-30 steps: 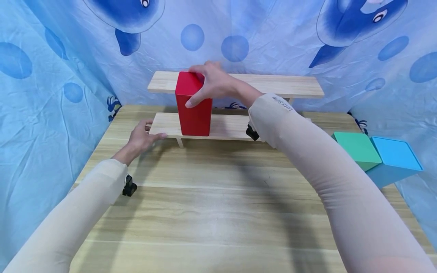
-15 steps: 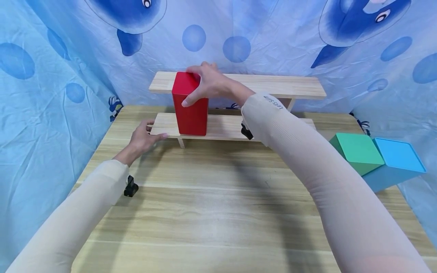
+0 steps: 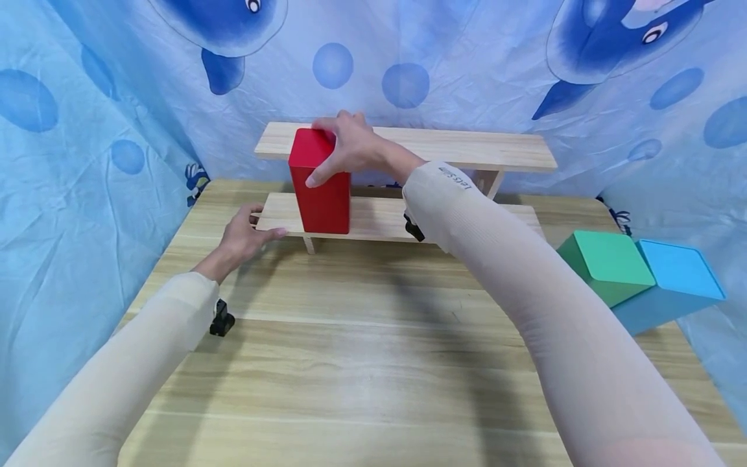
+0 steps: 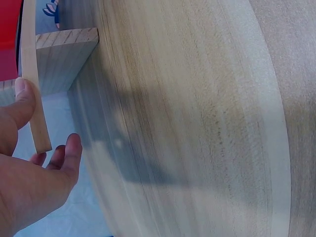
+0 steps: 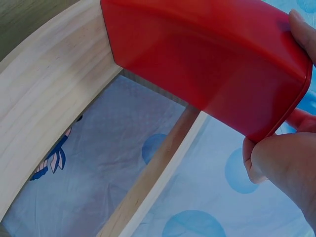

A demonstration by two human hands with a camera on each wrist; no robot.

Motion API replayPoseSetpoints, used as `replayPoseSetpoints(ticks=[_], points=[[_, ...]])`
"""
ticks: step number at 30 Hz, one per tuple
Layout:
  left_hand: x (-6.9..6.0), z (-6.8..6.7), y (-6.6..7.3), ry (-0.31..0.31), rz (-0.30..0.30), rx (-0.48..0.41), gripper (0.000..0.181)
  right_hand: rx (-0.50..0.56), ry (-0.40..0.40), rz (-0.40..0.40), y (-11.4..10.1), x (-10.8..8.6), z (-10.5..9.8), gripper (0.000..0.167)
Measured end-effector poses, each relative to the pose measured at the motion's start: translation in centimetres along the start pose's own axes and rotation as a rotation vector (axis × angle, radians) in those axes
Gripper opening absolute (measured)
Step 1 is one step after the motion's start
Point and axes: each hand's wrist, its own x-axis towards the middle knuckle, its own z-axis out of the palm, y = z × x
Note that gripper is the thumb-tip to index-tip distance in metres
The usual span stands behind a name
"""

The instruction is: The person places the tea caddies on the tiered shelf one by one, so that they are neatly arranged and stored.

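Observation:
My right hand [image 3: 355, 144] grips the upper part of a tall red box [image 3: 323, 204], thumb on its front and fingers over the top. The box stands on the lower board [image 3: 376, 217] of a two-level wooden shelf, towards its left end. In the right wrist view the red box [image 5: 197, 59] has its base against the pale board [image 5: 54, 74]. At that board's left end is my left hand [image 3: 240, 235]. Seen from the left wrist, the thumb lies along the board [image 4: 30, 59] and the left hand's [image 4: 37, 182] other fingers curl round its far side.
The shelf's upper board [image 3: 467, 146] runs behind the red box. On the table's right side a green box [image 3: 613, 259] and a blue box [image 3: 679, 269] stand touching. A blue curtain [image 3: 373, 39] with printed whales surrounds the wooden table [image 3: 327, 363].
My right hand has shifted the red box a little to the left along the lower board. The left hand has kept its place at the board's end.

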Motion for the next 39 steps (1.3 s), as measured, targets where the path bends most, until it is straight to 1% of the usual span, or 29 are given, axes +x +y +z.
replayPoseSetpoints(ticks=[5,10,16,26,29,33,35,39], points=[[0.0,0.2,0.0,-0.003,-0.011,-0.008,0.077,0.011,-0.021,0.011,-0.1,0.1,0.0,0.082],[-0.1,0.2,0.0,-0.011,-0.019,-0.006,0.079,-0.010,-0.071,0.017,-0.5,0.4,-0.2,0.079],[-0.1,0.2,0.1,-0.012,-0.017,-0.002,0.082,-0.053,-0.114,0.024,-1.2,0.8,-0.6,0.084],[-0.2,0.0,0.2,-0.017,-0.017,0.006,0.081,-0.083,-0.115,0.036,-1.4,0.9,-0.6,0.093],[-0.1,0.0,0.2,-0.014,-0.020,0.009,0.081,-0.108,-0.129,0.036,-1.5,0.9,-0.6,0.101],[-0.1,-0.1,0.2,-0.016,-0.021,0.012,0.082,-0.144,-0.130,0.015,-1.5,0.6,-0.8,0.112],[-0.1,-0.1,0.2,-0.015,-0.020,0.015,0.081,-0.140,-0.120,0.001,-1.5,0.3,-1.0,0.115],[0.0,-0.1,0.2,-0.014,-0.018,0.020,0.080,-0.100,-0.106,-0.014,-1.3,-0.5,-1.7,0.115]])
